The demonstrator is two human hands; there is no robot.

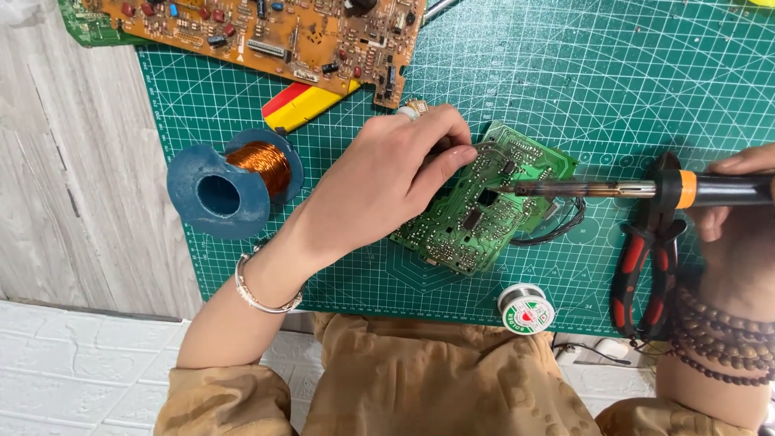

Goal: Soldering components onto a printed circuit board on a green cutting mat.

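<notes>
While steadying: my left hand (379,182) is pressing closed fingertips (452,157) on the green circuit board (476,214), lying tilted on the cutting mat (565,81).
Iron axis: my right hand (739,218) is gripping the soldering iron (646,190), pointing leftward, its tip at the board's centre, just beside my left fingertips.

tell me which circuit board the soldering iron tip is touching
The small green circuit board in the middle of the green cutting mat, steadied by the left hand. The large orange circuit board lies untouched at the mat's top edge.

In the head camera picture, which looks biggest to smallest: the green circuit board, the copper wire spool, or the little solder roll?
1. Green circuit board
2. Copper wire spool
3. Solder roll
</notes>
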